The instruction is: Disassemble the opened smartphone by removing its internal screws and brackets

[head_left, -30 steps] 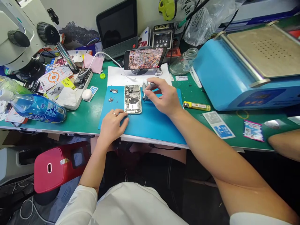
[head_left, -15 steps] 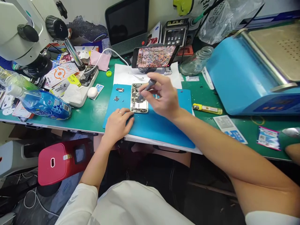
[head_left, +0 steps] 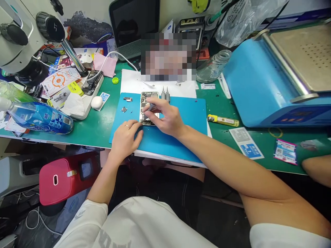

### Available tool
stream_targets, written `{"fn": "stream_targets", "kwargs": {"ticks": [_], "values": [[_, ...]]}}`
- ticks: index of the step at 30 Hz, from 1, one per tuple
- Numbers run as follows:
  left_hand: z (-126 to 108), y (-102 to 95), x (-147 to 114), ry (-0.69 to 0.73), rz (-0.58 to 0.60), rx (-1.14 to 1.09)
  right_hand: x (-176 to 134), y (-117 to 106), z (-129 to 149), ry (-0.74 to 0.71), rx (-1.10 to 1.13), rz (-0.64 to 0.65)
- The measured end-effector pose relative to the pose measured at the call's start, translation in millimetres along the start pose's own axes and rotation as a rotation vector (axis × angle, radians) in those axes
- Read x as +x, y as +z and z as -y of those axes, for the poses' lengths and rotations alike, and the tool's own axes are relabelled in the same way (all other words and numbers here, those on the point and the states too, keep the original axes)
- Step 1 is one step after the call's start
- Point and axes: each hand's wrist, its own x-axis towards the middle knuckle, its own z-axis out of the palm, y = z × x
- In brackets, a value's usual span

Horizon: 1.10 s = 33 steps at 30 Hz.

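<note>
An opened phone [head_left: 143, 103] with bare inner parts lies on a blue mat [head_left: 191, 120]. My right hand [head_left: 167, 117] is over its right side, thumb and fingers closed around a small grey screwdriver [head_left: 151, 106]. The screwdriver points down into the phone; its tip is hidden. My left hand [head_left: 126, 137] rests flat on the mat, fingers stretched out, with the fingertips at the phone's lower left corner. Two more grey screwdrivers [head_left: 165, 93] stand just behind my right hand. Left of the phone lie a small metal part [head_left: 128, 99] and a little dark component [head_left: 124, 109].
A microscope [head_left: 31, 65] and a blue bottle [head_left: 41, 115] stand at left. To the right are a large blue machine [head_left: 238, 89], a yellow cutter [head_left: 223, 120], a glass jar [head_left: 214, 65] and a sachet [head_left: 285, 151]. Another person's arm [head_left: 318, 168] reaches in at far right.
My right hand has lowered toward the phone, and the screwdriver has tipped down with it. Two screwdrivers behind the hand now show. The view has shifted slightly; my left hand stays by the phone.
</note>
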Motion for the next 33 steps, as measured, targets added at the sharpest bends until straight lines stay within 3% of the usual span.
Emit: {"fn": "stream_targets", "kwargs": {"ticks": [33], "values": [[0.4,1.2,-0.4,0.031,-0.021,0.020,0.0,-1.0,2.4,-0.015,-0.008,-0.009]]}}
